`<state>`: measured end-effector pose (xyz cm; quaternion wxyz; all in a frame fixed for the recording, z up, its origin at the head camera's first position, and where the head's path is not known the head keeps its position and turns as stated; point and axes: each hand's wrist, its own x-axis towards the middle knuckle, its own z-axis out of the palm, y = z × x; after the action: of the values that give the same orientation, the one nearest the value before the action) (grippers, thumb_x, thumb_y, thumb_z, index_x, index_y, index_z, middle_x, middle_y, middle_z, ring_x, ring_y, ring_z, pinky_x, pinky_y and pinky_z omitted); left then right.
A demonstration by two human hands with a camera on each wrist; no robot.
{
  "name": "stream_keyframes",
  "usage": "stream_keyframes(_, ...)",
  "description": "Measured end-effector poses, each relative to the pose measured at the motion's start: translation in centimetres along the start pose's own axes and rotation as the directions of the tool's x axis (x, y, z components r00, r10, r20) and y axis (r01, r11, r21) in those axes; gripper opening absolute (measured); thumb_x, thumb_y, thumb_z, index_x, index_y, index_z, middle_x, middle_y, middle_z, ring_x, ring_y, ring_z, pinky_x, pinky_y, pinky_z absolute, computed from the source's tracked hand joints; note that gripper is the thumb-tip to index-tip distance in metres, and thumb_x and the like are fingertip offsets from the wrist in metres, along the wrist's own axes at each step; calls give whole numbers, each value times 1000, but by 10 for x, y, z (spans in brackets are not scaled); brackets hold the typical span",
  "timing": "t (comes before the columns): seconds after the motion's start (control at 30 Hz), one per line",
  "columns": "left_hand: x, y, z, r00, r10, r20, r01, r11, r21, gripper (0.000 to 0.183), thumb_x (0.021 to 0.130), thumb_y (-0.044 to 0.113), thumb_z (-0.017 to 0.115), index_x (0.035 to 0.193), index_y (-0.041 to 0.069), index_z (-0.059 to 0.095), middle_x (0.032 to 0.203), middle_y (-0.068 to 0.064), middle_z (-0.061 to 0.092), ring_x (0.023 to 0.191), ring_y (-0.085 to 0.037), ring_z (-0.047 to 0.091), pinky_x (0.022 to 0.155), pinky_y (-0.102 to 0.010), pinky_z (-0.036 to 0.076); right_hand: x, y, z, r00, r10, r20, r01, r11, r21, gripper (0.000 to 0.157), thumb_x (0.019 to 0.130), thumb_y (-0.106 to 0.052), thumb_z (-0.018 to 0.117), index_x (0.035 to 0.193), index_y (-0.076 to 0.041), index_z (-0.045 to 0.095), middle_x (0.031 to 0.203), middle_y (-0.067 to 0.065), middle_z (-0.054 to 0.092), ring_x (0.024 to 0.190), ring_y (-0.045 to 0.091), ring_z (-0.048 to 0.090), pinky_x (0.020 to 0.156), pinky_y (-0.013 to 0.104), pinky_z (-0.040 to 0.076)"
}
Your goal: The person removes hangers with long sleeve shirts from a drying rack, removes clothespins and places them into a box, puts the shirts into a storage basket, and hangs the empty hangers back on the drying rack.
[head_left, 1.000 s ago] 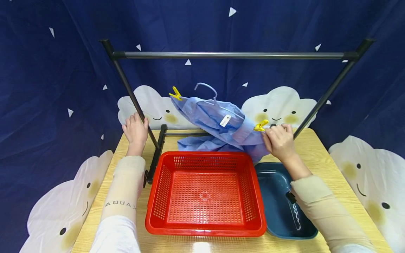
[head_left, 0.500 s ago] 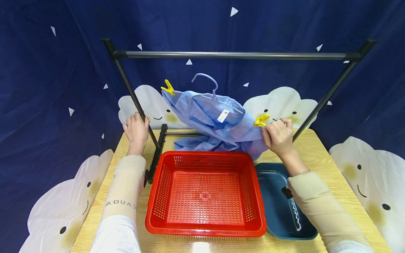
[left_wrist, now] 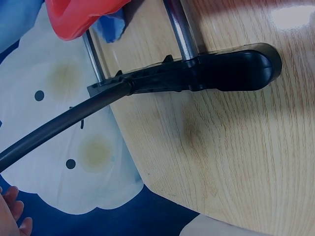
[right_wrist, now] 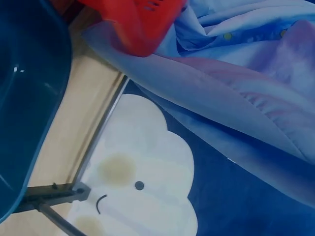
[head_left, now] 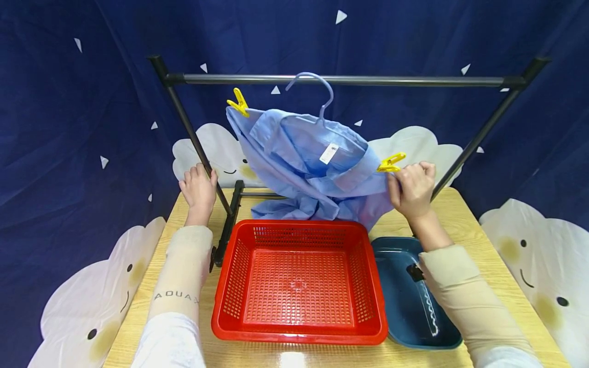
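A light blue shirt (head_left: 294, 158) is on a pale blue hanger (head_left: 325, 102), a yellow clip (head_left: 238, 103) at its left shoulder and another yellow clip (head_left: 391, 162) at its right. My right hand (head_left: 412, 189) grips the shirt beside the right clip. The hanger's hook overlaps the rack's top bar (head_left: 405, 81) in the head view; contact is not clear. My left hand (head_left: 199, 189) stays by the rack's left post (head_left: 186, 120), fingers loosely bent. In the left wrist view its fingertips (left_wrist: 15, 210) look apart from the post. The right wrist view shows only shirt cloth (right_wrist: 231, 93), no hand.
A red perforated basket (head_left: 298, 333) stands at the front middle of the wooden table (head_left: 442, 217). Right of it is a dark blue tray (head_left: 400, 306) holding a small black-ended item (head_left: 415, 272), partly behind my right forearm. Behind the rack hangs a navy curtain (head_left: 294, 30).
My right hand has lifted the shirt and hanger, after a slight shift left and then back right. The hook has risen from below the bar to its level in view. The left hand stays still.
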<state>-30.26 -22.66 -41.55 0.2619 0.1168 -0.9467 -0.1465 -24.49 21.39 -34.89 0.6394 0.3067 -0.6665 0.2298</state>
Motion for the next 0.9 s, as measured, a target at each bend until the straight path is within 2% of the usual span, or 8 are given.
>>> stream_keyframes(0.27,0,1,0,1000,-9,-2,9,1000,-3,38,93,33,47,109,-3,48,104,-22,54,100,-39,46,79,-50,34,16,-15,0,995,35,-90,-31,999,39,37,92,-23,47,66,3,43,55,18,34,50,37,30,64,52,24)
stream_keyframes(0.53,0,0,1,1000,-4,-9,4,1000,-5,38,93,32,48,109,-2,48,104,-22,54,100,-40,47,79,-51,34,19,-26,-6,984,74,-162,-60,994,87,39,91,-25,49,66,3,45,56,16,36,52,36,31,66,50,24)
stream_keyframes(0.73,0,0,-1,1000,-10,29,10,1000,-3,40,94,33,46,111,-2,47,107,-22,53,101,-39,45,80,-51,33,22,-42,-16,977,115,-178,-93,988,127,38,91,-26,49,68,4,45,60,21,43,56,38,37,69,47,25)
stream_keyframes(0.9,0,-1,-1,999,-11,44,11,1000,-2,42,95,35,43,114,-3,46,110,-22,52,103,-39,45,81,-51,33,25,-57,-27,974,135,-183,-111,985,134,38,92,-26,48,69,3,41,62,20,40,59,37,35,73,41,25)
